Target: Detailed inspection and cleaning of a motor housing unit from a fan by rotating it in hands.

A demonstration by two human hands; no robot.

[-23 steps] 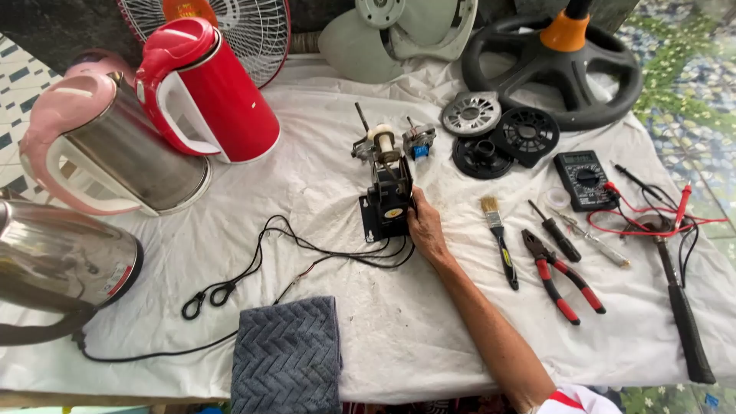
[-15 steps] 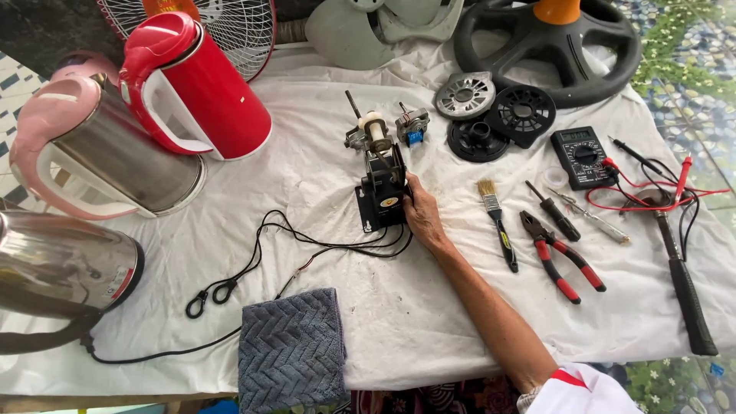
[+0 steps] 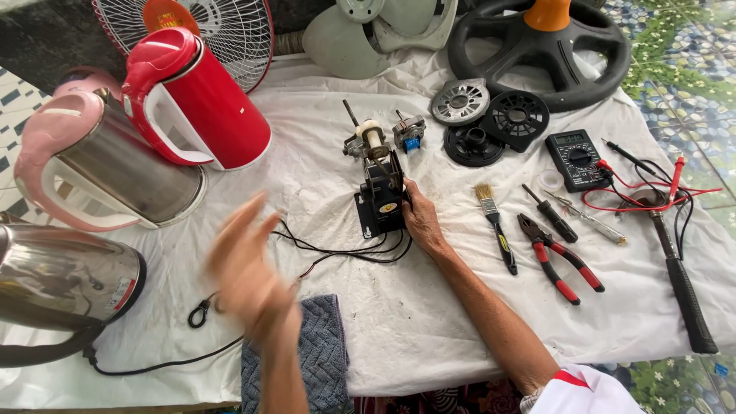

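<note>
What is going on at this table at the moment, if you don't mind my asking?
A person sits at a white cloth-covered table. The right hand grips a small black fan motor standing upright, its black wires trailing off. The left hand is blurred in mid-air above a grey towel, holding nothing visible. Pliers, a brush, screwdrivers and a multimeter lie to the right; three kettles sit left.

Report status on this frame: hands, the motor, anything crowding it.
Right hand grips the black fan motor, upright on the white cloth. Left hand raised, blurred, holding nothing. Black wires trail from the motor; paintbrush and pliers lie apart.
</note>
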